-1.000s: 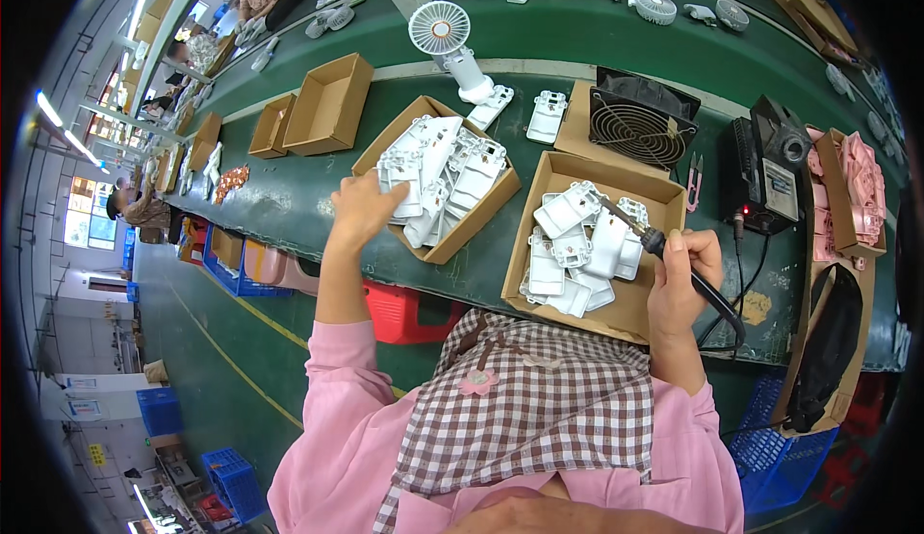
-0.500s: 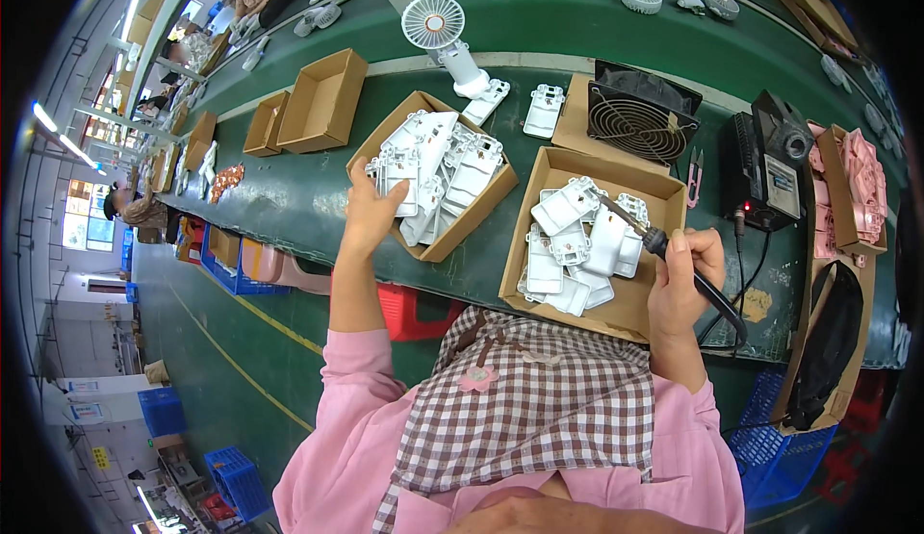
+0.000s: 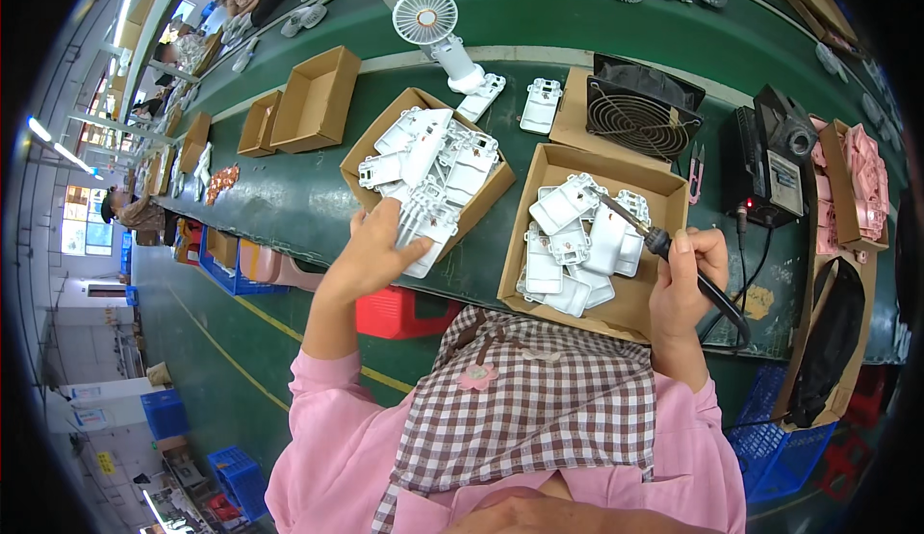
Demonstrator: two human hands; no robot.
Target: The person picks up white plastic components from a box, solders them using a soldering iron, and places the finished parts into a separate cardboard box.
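Observation:
My left hand is at the near rim of the left cardboard box, thumb and fingers closed on a white plastic housing. Many similar housings lie heaped in that box. In my right hand is a soldering iron, held by its black handle. Its metal tip points down-left over the right cardboard box, close to the white housings piled there. Some of these have small metal or circuit pieces on them. Whether the tip touches one, I cannot tell.
Behind the boxes stand a white handheld fan, a loose housing and a black fan with a round grille. Tweezers lie beside a black soldering station, whose cord hangs near my right hand. Pink parts fill a box far right.
My left hand has moved from the left box's left side toward me and right along its near rim, closing on a housing. The right hand and soldering iron stay almost still.

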